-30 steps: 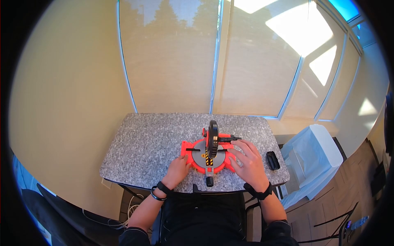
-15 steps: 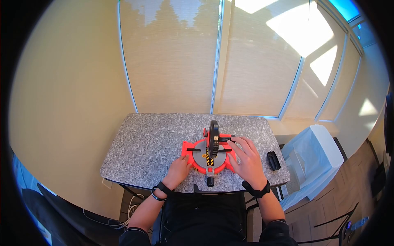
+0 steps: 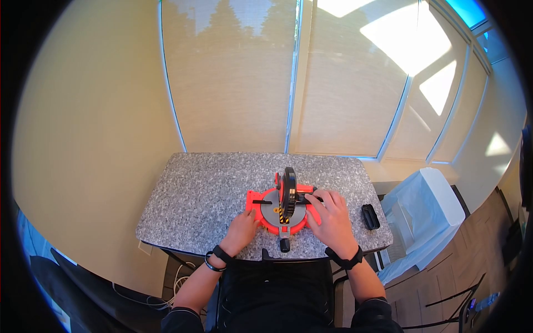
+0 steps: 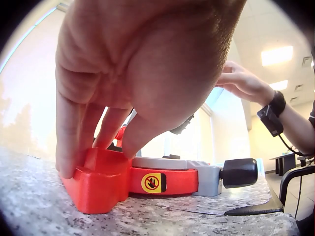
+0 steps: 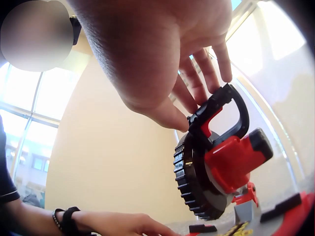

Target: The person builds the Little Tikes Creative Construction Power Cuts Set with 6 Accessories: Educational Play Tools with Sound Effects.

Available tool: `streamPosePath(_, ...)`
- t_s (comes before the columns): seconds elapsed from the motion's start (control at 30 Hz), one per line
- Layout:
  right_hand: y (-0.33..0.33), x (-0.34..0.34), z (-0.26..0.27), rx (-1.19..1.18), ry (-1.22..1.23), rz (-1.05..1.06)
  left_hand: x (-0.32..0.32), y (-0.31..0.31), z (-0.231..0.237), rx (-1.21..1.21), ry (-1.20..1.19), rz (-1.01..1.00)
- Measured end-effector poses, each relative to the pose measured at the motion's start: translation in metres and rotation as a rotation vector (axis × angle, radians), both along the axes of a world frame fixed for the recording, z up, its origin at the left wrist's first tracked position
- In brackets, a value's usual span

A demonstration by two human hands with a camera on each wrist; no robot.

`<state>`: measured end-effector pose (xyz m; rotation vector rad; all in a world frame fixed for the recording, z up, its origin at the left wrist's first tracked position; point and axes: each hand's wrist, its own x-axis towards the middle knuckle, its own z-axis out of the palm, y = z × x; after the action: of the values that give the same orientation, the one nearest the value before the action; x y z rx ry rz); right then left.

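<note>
A toy miter saw (image 3: 291, 219) with a red base and grey round plate stands on the speckled table. My left hand (image 3: 240, 233) grips the left end of its red base (image 4: 96, 189), thumb and fingers on either side in the left wrist view. My right hand (image 3: 335, 223) is at the saw's black handle (image 5: 242, 115), thumb and fingertips against its top bar in the right wrist view. The black ribbed blade guard (image 3: 289, 191) stands raised over the plate. At the front sticks out a black knob (image 4: 239, 173).
A black open case-like piece (image 3: 370, 217) lies on the table's right side. Beyond that edge stands a bin with a pale blue liner (image 3: 438, 205). Shaded windows (image 3: 233, 100) rise behind the table (image 3: 194, 183). White cables (image 3: 176, 286) hang at the lower left.
My right hand has shifted slightly left and its fingers have closed in around the handle. The saw's blade guard sits a little lower. My left hand stays on the base.
</note>
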<state>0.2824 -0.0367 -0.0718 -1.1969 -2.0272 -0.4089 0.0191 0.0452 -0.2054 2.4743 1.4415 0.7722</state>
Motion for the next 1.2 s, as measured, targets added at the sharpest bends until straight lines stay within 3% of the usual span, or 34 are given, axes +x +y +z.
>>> streamPosePath(0.63, -0.009, 0.001, -0.041, -0.099, -0.018, 0.063, 0.002, -0.002, 0.003, 0.02, 0.011, 0.012)
streamPosePath(1.2, -0.013, -0.006, -0.048, -0.087, 0.061, 0.038, 0.005, -0.003, 0.006, -0.037, -0.005, 0.048)
